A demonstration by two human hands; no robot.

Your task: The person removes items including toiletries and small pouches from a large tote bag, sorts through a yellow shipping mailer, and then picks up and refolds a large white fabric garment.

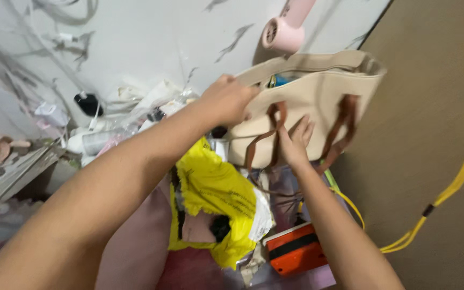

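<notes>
Your left hand [226, 99] grips rim of beige tote bag [318, 96], lifted above clutter; right hand [295, 140], fingers loose, steadies its front by brown straps [345, 126]. Bag open, contents inside, yellow package [216, 193] below.

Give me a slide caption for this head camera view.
Left hand and right hand hold a beige tote bag.

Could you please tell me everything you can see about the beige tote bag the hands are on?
The tote bag is beige, canvas-like cloth with two brown strap handles hanging down its front. It is held up and tilted, its mouth slightly open, showing something blue and yellow inside. The left hand grips its top left edge; the right hand presses flat against its front between the handles. It hangs above a crumpled yellow bag, with a pink hair dryer behind it.
</notes>
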